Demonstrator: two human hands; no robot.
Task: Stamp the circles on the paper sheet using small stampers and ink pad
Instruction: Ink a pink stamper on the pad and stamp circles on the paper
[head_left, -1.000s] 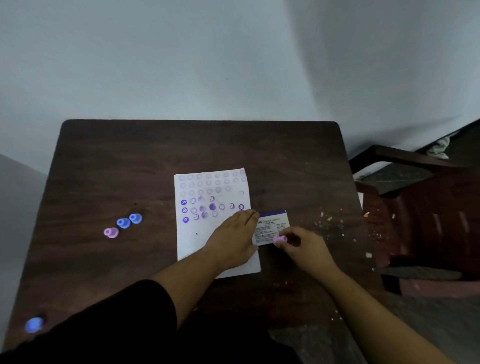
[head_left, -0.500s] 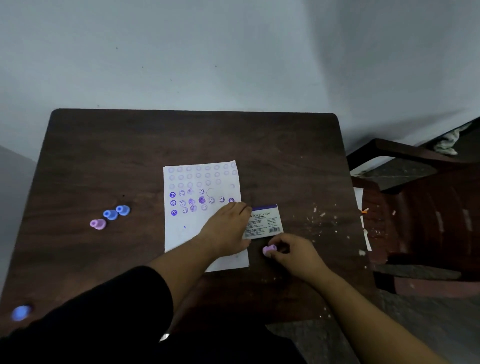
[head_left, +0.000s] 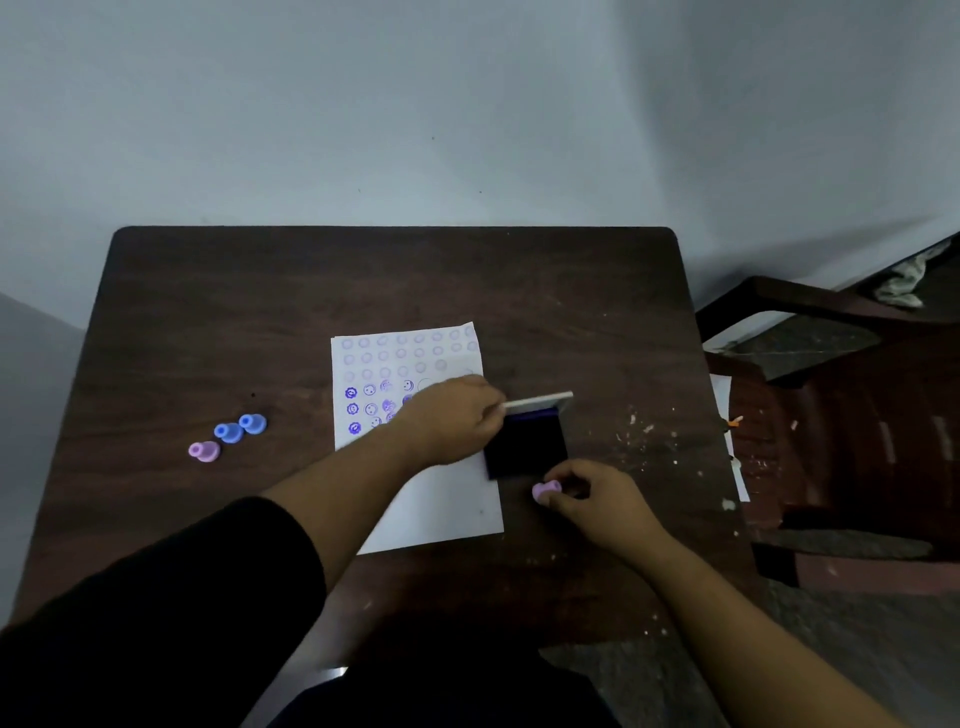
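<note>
A white paper sheet (head_left: 447, 509) with rows of circles, several of them stamped purple, lies in the middle of the dark wooden table (head_left: 363, 280). At its right edge sits the ink pad (head_left: 527, 444), its dark pad exposed. My left hand (head_left: 452, 415) holds the raised white lid (head_left: 540, 401) by its left end. My right hand (head_left: 597, 496) pinches a small pink stamper (head_left: 545, 490) just below the pad. Two blue stampers (head_left: 240, 427) and one pink stamper (head_left: 204, 450) stand on the table to the left.
White crumbs (head_left: 644, 431) are scattered on the table right of the pad. A dark wooden chair (head_left: 852, 415) stands close to the table's right edge. A grey wall runs behind the table.
My left hand has lifted the ink pad's lid, so the dark pad now shows. My right hand with the pink stamper has moved from the pad to just below it.
</note>
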